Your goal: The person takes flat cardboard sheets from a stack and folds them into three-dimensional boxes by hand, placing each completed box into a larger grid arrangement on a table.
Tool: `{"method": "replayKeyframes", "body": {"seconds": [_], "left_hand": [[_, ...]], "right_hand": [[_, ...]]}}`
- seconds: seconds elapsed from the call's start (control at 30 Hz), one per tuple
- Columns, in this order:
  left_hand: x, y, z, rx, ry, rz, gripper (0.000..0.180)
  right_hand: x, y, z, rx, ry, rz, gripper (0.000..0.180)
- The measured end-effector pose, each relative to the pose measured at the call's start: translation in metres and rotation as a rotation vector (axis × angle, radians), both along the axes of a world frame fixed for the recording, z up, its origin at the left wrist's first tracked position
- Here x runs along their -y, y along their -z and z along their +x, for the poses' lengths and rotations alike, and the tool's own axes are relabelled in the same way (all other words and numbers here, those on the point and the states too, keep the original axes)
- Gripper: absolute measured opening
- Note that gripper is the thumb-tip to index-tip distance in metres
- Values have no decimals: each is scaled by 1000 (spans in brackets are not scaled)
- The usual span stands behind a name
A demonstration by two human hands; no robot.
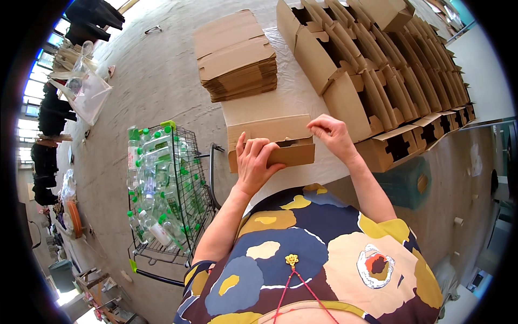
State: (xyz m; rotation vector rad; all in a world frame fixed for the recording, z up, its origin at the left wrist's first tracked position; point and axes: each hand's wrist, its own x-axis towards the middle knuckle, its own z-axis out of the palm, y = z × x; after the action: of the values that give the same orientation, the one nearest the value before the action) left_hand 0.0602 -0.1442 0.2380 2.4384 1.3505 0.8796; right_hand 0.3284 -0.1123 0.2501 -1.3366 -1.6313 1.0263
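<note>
Carton (294, 155), brown cardboard, part-folded, is lying on the bench (328, 168) directly in front of the wearer, with its long front wall standing and its back panel leaning away. Left hand (254, 162) is gripping its left part: thumb pressing the front wall, fingers spreading over the upper edge. Right hand (330, 132) is hanging at the right end with fingers curling inward; cannot tell whether that grip is pinching the panel edge or only resting near it.

Progress, judging by layout: work is standing mid-run. At the right, many formed boxes (372, 102) are standing packed in rows, dark cutouts showing in the nearest ones; these are looking done. Beyond the carton, 1 thick pile of flattened cartons (236, 51) is waiting, apparently unfolded, so plenty is remaining. The carton in hand is looking unfinished, its top gaping.

Left side: wire cart (190, 186) is holding clear bottles (154, 181) with green caps, apparently playing no part.
</note>
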Motion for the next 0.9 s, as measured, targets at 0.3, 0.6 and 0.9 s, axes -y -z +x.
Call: {"method": "replayKeyframes", "body": {"seconds": [0.3,0.6,0.9], "left_hand": [[7,2,-4,-7,80,115,50],[11,5,-4,2,84,193,40],[11,3,-3,27,86,179,37]], "right_hand": [[-7,-21,4,142,-479,-196,18],[-15,-21,-2,309,-683,-123,36],[-18,-26,-10,456,-830,52,33]]}}
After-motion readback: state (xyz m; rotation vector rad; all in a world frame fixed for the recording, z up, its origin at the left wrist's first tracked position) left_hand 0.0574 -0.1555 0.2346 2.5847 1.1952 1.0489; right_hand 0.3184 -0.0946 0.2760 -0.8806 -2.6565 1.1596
